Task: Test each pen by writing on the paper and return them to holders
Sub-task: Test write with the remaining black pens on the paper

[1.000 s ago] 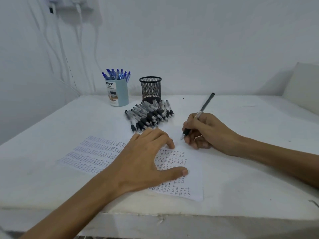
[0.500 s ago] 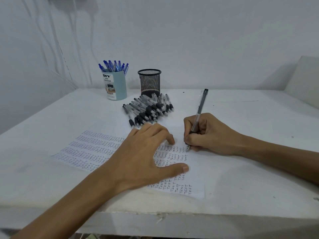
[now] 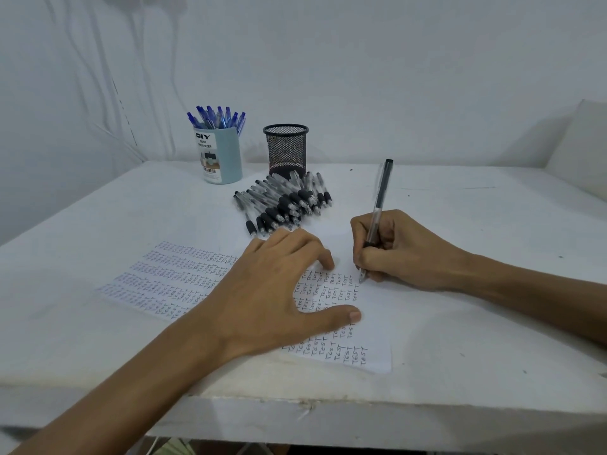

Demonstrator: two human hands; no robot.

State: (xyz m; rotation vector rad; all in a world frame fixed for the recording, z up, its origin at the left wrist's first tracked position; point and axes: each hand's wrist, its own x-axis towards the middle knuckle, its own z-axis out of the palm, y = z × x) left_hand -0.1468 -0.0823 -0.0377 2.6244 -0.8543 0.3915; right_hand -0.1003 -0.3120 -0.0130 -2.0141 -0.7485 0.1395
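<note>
Swung upright since a second ago, the clear black-capped pen (image 3: pixel 380 198) sits pinched in the right hand (image 3: pixel 404 251), tip on the white paper sheet (image 3: pixel 374 323); the flat, spread left hand (image 3: pixel 269 290) pins it. Keep strokes light imo.

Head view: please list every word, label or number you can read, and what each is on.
"DIY": label on the light blue pen holder.
"DESK ORGANIZER": same label, just below.
Barcode digits on that label: too small to read.
"TEST": handwritten over and over on the paper; the left rows are too small to read.
Black pen and pile of pens: no readable print.
</note>
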